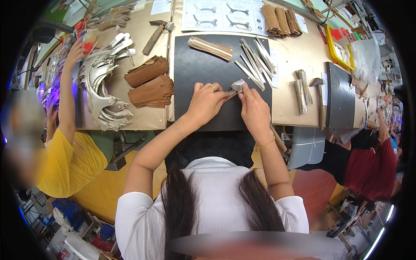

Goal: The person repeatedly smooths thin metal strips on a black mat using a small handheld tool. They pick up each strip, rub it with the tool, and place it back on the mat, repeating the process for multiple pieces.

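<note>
Over the black work mat (203,121), my left hand (206,104) is closed, its fingertips pinching a thin light-brown strip (231,95). Fingers of my right hand (255,110) are closed beside a metal hammer head (237,86), which sits against the strip's far end. A wooden handle (278,138) shows past my right wrist, apparently belonging to that hammer; my hand hides the stretch between. Farther up the mat lie loose pale strips (255,63) and a bundle of brown and cream strips (210,47).
Stacks of brown leather pieces (151,91) and white curved parts (97,91) lie left. Another hammer (156,37) rests at the back left, a third hammer (320,99) at right. Tied pale bundles (302,91) and a yellow tray (340,47) are right. A yellow-sleeved person (73,160) works at left.
</note>
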Demonstrator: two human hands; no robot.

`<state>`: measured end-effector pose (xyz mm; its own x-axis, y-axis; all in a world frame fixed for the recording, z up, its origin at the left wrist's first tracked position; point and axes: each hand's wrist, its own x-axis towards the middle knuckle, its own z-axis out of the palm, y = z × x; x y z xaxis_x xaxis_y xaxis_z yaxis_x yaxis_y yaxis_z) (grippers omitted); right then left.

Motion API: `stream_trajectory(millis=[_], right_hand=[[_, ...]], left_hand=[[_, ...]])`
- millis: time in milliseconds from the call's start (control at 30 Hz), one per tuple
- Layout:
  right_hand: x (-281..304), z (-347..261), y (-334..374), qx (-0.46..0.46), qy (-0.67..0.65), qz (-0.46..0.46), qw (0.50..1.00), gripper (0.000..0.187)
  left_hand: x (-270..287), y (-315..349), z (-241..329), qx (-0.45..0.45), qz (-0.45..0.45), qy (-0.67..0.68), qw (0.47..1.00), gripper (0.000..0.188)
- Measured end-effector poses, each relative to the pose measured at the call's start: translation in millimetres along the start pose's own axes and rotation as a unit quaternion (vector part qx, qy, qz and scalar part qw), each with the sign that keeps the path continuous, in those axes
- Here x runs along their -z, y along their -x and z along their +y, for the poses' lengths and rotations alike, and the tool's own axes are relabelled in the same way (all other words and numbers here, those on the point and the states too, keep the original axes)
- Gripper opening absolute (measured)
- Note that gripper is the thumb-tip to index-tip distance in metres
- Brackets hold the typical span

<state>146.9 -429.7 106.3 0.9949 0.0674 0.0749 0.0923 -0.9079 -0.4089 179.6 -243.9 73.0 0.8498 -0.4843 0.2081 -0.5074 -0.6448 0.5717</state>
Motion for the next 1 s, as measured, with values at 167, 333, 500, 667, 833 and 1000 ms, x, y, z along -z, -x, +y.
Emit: stream_trajectory(millis=[167, 333, 500, 667, 833, 1000], right_hand=[[6.0, -4.0, -2.4, 0.009, -0.027, 0.028, 0.999, 0.04], [4.4, -11.1, 3.8, 0.013, -0.043, 0.029, 0.999, 0.041], [0.0, -10.3, 4.8, -0.002, 0.004, -0.021, 1.0, 0.041], [2.6, -8.6, 4.9, 0.03, -0.041, 0.024, 0.998, 0.043], [0.2, -13.2, 10.4, 0.027, -0.029, 0.009, 0.999, 0.044], [0.0, -12.9, 10.3, 0.011, 0.007, -0.034, 0.999, 0.045]], left_hand=[[-0.7, 0.6, 5.2, -0.078, -0.002, -0.142, 0.987, 0.016], [-3.4, 2.2, 10.2, -0.122, 0.026, -0.2, 0.972, 0.012], [-1.3, 6.9, 4.8, 0.037, 0.013, -0.008, 0.999, 0.014], [-5.2, 9.7, 5.5, -0.03, 0.035, -0.103, 0.994, 0.012], [-9.4, 13.7, 9.0, -0.064, 0.051, -0.172, 0.982, 0.014], [-4.1, 17.5, 5.0, 0.06, 0.02, -0.013, 0.998, 0.018]])
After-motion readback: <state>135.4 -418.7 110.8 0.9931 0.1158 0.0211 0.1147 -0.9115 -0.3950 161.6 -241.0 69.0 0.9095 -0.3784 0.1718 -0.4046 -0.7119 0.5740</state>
